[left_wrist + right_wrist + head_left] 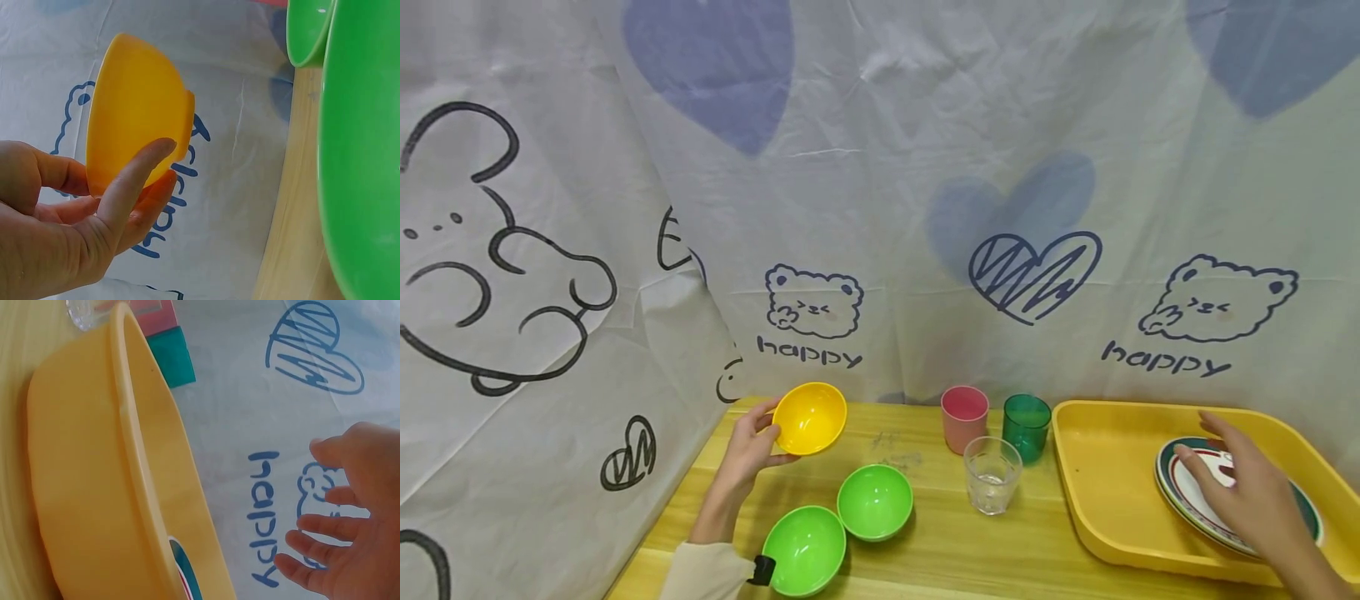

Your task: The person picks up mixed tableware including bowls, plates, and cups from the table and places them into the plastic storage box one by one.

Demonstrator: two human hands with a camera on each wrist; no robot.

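A yellow bowl (811,419) is held by its left edge in my left hand (747,450), raised over the table's back left. In the left wrist view the thumb lies along the outside of the yellow bowl (134,109), with fingers around the rim and underside. Below it, two green bowls (805,552) stand side by side on the table. My right hand (1255,492) hovers over the yellow tray (1105,492), fingers spread and holding nothing. Beneath that hand lie plates (1180,467) with a green rim, partly hidden by it.
Between bowls and tray stand a pink cup (965,421), a green cup (1026,429) and a clear glass (992,477). A printed cloth (910,333) hangs behind the wooden table (940,567) and along its left side.
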